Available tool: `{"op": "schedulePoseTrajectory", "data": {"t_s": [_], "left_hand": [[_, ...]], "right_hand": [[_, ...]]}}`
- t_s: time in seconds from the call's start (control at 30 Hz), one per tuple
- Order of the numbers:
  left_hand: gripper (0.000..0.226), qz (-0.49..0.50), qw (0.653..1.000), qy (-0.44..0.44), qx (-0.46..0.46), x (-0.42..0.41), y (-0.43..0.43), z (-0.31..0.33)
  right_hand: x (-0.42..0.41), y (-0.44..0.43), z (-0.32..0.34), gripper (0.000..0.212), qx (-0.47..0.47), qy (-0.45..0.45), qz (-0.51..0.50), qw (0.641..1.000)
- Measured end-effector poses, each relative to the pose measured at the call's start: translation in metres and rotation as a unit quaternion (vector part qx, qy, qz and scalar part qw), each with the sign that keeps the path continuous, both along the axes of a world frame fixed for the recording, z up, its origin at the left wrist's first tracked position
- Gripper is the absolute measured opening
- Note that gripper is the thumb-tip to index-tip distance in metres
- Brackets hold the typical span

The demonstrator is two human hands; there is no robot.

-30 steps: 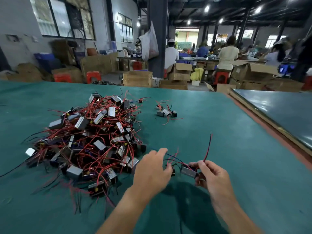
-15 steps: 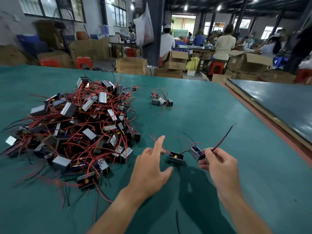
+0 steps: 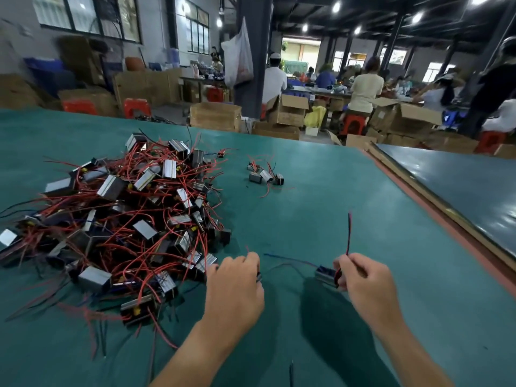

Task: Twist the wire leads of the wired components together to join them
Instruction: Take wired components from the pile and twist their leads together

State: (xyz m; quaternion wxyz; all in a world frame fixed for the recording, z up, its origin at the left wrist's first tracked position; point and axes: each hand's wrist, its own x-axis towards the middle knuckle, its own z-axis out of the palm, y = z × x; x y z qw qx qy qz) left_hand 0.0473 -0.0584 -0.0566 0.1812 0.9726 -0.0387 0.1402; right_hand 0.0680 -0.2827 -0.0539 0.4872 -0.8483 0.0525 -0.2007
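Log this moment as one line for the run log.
left hand grips first component, mostly hidden | right hand pinches red lead of second component | blue lead between hands | pile at left

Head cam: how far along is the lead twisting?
Done, maybe: a small cluster set apart; joins too small to tell. In hand: right hand grips one component and its red lead; left hand grips a second component, mostly hidden. No twist visible. Left: the big pile.
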Motion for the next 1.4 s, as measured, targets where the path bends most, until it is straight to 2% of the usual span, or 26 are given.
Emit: {"op": "schedulePoseTrajectory", "data": {"t_s": [0.17,0.23,0.43,0.57,0.63,0.7,0.8,0.93,1.03,1.13,1.3,1.4], "left_hand": [[0.028,0.022,1.0,0.015,-0.01,-0.003,0.003,0.005],[0.029,0.016,1.0,0.017,-0.009,-0.005,-0.001,0.006],[0.018,0.006,1.0,0.0,-0.029,-0.006,-0.006,0.008],[0.007,-0.032,0.998,-0.02,-0.057,-0.004,-0.005,0.007],[0.012,-0.055,0.995,-0.03,-0.078,-0.005,-0.008,0.006],[0.022,-0.075,0.99,-0.047,-0.108,-0.007,-0.01,0.007],[0.032,-0.093,0.981,-0.061,-0.161,-0.009,-0.012,0.007],[0.005,-0.061,0.973,-0.036,-0.221,-0.009,-0.013,0.01],[0.015,-0.048,0.971,-0.03,-0.231,-0.008,-0.01,0.011],[0.012,-0.083,0.953,-0.004,-0.293,-0.01,-0.009,0.012],[0.051,-0.082,0.898,0.045,-0.43,-0.004,-0.011,0.019],[0.052,-0.09,0.87,0.056,-0.482,-0.003,-0.012,0.022]], "right_hand": [[0.0,-0.01,0.011,0.024,0.043,-0.09,-0.048,0.994],[-0.002,-0.013,0.015,0.022,0.073,-0.117,-0.049,0.989],[-0.012,-0.004,0.017,0.023,0.015,0.033,0.107,0.994],[-0.015,-0.001,0.015,0.014,-0.089,0.032,0.146,0.985],[-0.016,0.0,0.015,0.011,-0.053,0.028,0.157,0.986],[-0.02,0.003,0.019,0.017,0.022,0.036,0.179,0.983],[-0.024,0.011,0.027,0.021,0.15,0.034,0.237,0.959],[-0.017,0.028,0.037,0.023,0.122,0.033,0.251,0.96],[-0.011,0.042,0.041,0.021,0.085,0.036,0.251,0.964],[-0.012,0.048,0.032,0.023,0.061,0.015,0.224,0.973],[-0.018,0.042,0.016,0.012,0.094,0.075,0.239,0.964],[-0.017,0.039,0.017,0.013,0.112,0.097,0.249,0.957]]}}
